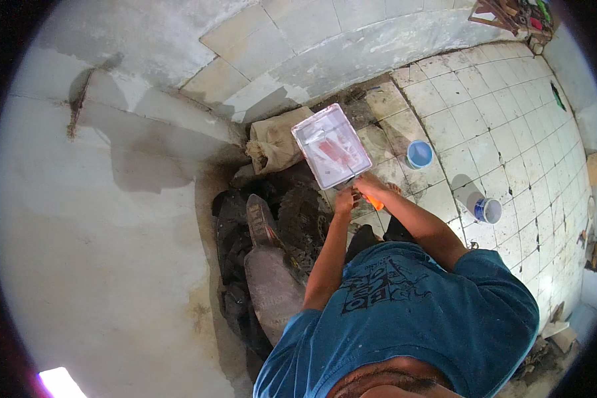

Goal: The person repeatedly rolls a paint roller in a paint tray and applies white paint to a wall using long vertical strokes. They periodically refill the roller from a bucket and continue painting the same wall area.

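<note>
A white plastic paint tray [332, 166], smeared with white and reddish paint, is in front of me. At its near edge my left hand [346, 200] has its fingers curled on the rim, partly hidden by my other hand. My right hand [370, 185] grips a paint roller by its orange handle [375, 202]. The roller's thin metal frame runs over the tray, and its pale head [312, 136] lies at the tray's far left side. A blue paint bucket [420, 154] stands on the floor to the right of the tray.
A second bucket [488, 211] stands farther right on the stained tile floor [482, 127]. Left of me are a knobby tyre [301, 214] and dusty motorcycle parts [273, 283]. A woven sack [278, 139] slumps by the wall corner. Wooden scraps [502, 15] lie far right.
</note>
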Motion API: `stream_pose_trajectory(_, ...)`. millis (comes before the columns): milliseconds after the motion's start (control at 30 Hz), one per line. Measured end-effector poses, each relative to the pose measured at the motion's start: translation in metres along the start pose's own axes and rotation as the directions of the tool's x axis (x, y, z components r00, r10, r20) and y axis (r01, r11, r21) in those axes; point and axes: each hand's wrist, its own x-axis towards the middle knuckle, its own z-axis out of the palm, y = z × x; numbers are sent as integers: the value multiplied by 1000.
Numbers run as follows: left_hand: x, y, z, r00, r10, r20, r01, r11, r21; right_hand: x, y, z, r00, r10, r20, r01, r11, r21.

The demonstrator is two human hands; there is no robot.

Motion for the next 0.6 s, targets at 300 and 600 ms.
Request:
stream_pose_trajectory(300, -7, -44, 15, 978, -158, 136, 150, 986, 69, -61, 71, -8, 998, -56, -16, 53, 986, -157)
stream_pose_trajectory(600, -19, -75, 38, 914, -238, 329, 150, 951, 270, -151, 129, -45, 994, -71, -82, 49, 967, -249)
